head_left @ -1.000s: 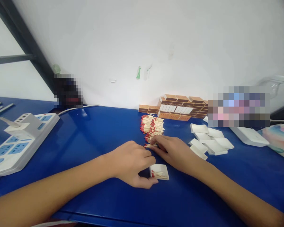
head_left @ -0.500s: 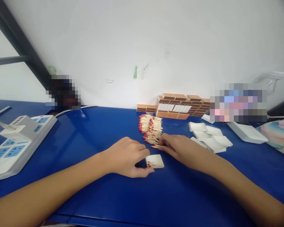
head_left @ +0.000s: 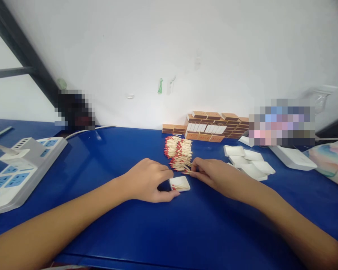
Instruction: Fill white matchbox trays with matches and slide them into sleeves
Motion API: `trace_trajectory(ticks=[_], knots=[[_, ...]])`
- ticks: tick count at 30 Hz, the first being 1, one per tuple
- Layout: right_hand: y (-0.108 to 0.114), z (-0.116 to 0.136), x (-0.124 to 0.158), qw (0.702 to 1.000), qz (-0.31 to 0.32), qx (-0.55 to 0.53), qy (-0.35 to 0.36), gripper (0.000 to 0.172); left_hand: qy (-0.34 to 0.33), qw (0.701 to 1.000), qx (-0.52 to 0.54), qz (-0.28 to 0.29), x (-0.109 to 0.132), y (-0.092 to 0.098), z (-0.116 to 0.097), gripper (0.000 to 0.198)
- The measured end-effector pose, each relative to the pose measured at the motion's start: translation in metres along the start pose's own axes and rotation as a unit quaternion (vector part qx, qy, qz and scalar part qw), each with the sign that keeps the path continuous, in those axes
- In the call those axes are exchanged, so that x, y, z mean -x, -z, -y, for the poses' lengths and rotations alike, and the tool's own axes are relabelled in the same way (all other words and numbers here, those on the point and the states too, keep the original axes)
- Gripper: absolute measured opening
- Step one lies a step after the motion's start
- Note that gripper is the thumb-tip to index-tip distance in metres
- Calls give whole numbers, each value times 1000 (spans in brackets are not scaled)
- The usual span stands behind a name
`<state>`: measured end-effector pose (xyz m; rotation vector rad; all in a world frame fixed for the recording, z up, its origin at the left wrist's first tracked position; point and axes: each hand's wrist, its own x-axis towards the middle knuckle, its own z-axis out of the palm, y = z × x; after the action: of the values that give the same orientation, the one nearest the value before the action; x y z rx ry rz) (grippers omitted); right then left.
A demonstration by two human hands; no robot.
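Observation:
My left hand (head_left: 148,182) curves its thumb and fingers around the left side of a small white matchbox tray (head_left: 184,180), gripping it on the blue table. A few red-tipped matches lie inside this tray. Just behind it is a heap of matches (head_left: 184,152) with red heads and pale sticks. At the heap's near right edge, my right hand (head_left: 214,174) has its thumb and index finger pinched on the end of a matchstick (head_left: 187,172). How many sticks are in the pinch is hard to make out.
Brown matchboxes (head_left: 204,135) are stacked against the wall, with white trays standing among them. Several white trays (head_left: 253,170) lie in a pile on the right, near a larger white box (head_left: 294,159). A power strip (head_left: 28,180) with a plugged-in adapter occupies the left.
My left hand and the tray have moved slightly away from me, towards the match heap. My right hand stays at the heap's near edge, its fingertips now on a matchstick.

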<state>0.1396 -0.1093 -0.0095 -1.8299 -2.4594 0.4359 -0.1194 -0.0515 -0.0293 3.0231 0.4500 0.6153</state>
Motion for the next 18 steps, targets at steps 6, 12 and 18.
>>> trace_trajectory(ticks=[6,12,18], knots=[[-1,1,0,1000,13,19,2,16,5,1000,5,6,0,0,2,38],[2,-8,5,999,-27,2,24,18,16,1000,-1,12,0,-1,5,39],[5,13,10,998,-42,-13,47,15,21,1000,-6,6,-1,-1,4,39]])
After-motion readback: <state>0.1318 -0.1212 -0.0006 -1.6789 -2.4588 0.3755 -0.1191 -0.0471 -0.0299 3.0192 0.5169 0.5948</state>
